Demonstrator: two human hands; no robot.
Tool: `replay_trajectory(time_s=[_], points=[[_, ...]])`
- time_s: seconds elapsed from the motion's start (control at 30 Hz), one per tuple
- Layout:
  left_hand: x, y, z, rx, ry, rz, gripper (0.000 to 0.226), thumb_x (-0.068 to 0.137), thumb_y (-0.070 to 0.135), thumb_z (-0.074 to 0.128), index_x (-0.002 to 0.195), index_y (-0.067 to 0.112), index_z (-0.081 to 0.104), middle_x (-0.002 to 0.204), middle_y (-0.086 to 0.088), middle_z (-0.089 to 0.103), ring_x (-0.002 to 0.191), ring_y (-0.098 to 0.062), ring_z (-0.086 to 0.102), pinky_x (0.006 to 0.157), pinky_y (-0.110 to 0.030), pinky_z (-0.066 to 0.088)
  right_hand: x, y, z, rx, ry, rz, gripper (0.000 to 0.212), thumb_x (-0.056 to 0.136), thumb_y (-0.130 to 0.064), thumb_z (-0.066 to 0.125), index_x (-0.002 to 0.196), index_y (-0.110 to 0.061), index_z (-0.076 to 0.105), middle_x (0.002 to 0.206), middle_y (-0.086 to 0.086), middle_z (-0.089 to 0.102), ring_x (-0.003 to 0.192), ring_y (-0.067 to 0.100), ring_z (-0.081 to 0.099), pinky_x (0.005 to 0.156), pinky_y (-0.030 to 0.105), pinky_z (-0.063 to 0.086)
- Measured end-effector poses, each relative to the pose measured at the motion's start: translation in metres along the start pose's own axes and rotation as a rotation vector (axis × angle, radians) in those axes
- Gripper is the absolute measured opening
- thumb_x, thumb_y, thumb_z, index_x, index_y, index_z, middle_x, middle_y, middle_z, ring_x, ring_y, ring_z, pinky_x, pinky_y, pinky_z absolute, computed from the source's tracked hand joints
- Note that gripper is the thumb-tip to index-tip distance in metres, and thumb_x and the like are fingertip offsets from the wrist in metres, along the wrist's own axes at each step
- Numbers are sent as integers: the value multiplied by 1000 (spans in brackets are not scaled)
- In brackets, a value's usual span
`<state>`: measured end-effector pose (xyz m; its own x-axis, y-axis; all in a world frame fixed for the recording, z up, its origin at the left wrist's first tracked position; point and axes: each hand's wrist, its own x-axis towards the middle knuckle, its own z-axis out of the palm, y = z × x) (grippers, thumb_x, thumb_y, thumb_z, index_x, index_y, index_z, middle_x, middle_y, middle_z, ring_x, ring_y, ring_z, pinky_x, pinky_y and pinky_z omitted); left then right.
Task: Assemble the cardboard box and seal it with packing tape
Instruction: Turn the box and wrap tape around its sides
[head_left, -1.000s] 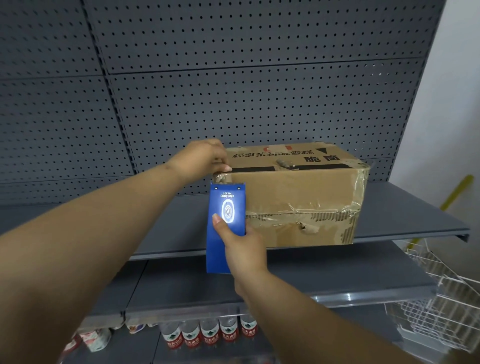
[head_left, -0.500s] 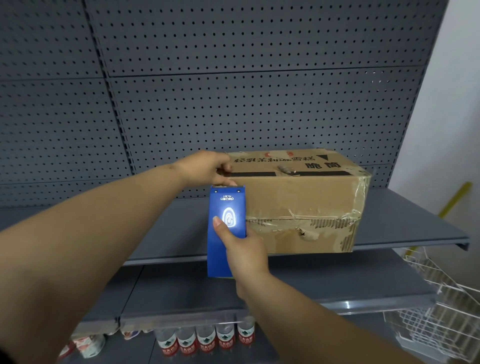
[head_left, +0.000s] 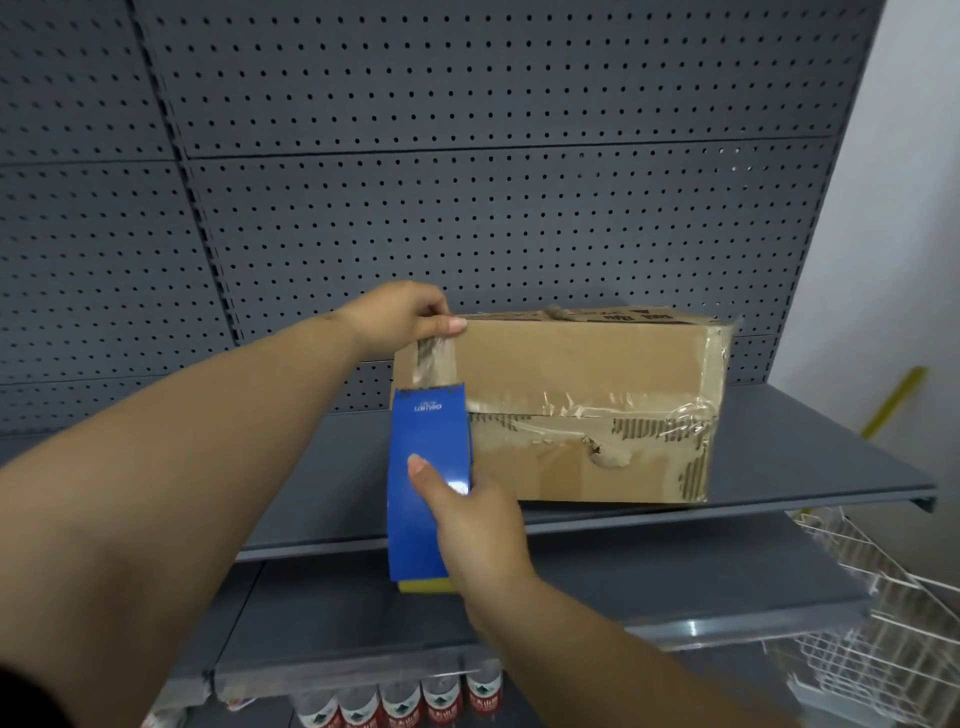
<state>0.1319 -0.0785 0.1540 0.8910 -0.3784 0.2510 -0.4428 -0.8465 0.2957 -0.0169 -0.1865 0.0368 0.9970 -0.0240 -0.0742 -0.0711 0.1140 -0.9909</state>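
Observation:
A closed cardboard box (head_left: 587, 364), worn and covered in old clear tape, stands on a grey shelf (head_left: 810, 467). My left hand (head_left: 402, 319) pinches the end of a clear tape strip (head_left: 434, 361) against the box's top left front edge. The strip runs down the box's front face to a blue tape dispenser (head_left: 426, 467), which my right hand (head_left: 478, 525) grips from below and the right. A yellow part shows at the dispenser's bottom.
A grey pegboard wall (head_left: 467, 182) backs the shelving. A lower shelf (head_left: 675, 587) juts out beneath. Several water bottles (head_left: 400, 704) stand below it. White wire baskets (head_left: 883, 623) sit at the lower right, and a yellow pole (head_left: 893, 400) leans by the wall.
The dispenser has been pulled down away from the box's top edge, drawing out a strip of clear tape. My left hand stays at the top left corner. The view has dropped lower.

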Motion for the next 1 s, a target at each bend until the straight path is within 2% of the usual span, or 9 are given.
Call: replay_trajectory(time_s=[0.1,0.23,0.37,0.5,0.57,0.63,0.73,0.83,1.0], points=[[8,-6,2,1,45,-5,31,89,46,51,93,16,59,79,8,54,76,-11,50,62,-20,38,1,-1,1,19,30,-17,29,84,-42,66,101,-18,65,93,-7,71,77,5,65,54,13,45],[21,-2,6,-19,143,12,36,92,46,46,95,12,59,84,-1,57,78,-17,51,59,-22,37,9,-18,-1,52,60,-37,29,84,-42,66,99,-18,67,94,-5,72,83,10,67,57,18,46],[35,4,4,11,143,39,36,94,45,42,88,12,54,79,-2,53,75,-18,49,57,-24,35,16,-24,-2,47,101,-58,31,82,-45,67,97,-18,67,92,-4,72,82,13,68,60,22,49],[37,2,2,11,119,41,37,93,47,42,90,13,55,73,4,51,69,-14,48,56,-25,35,24,-17,-4,10,120,-52,32,82,-45,67,99,-18,66,94,-3,72,84,13,68,68,26,55],[35,-1,1,40,102,68,37,93,47,42,97,14,58,82,1,57,77,-16,53,61,-27,40,26,-13,-5,21,112,-49,31,83,-43,67,99,-17,67,94,-2,72,84,14,69,67,25,54],[33,-1,0,58,82,92,37,93,46,42,109,17,58,100,-1,63,92,-18,57,75,-29,45,26,-10,-7,31,103,-39,30,83,-43,67,98,-16,68,93,0,73,85,17,70,70,29,55],[29,3,-1,134,28,127,40,95,46,38,121,23,56,118,2,62,106,-16,55,87,-28,43,26,-6,-8,37,107,-29,29,83,-41,67,97,-16,68,93,0,73,84,18,70,75,35,57],[26,8,0,256,-36,162,44,96,47,32,128,25,53,123,2,62,112,-18,54,90,-28,41,22,1,-5,51,126,-9,31,83,-41,67,101,-15,66,96,0,72,85,17,69,73,33,58],[21,15,2,352,-79,192,45,97,46,29,132,28,49,130,3,58,120,-18,50,96,-31,39,11,13,1,10,174,-19,35,83,-45,65,104,-17,62,97,-1,70,84,14,68,61,24,50]])
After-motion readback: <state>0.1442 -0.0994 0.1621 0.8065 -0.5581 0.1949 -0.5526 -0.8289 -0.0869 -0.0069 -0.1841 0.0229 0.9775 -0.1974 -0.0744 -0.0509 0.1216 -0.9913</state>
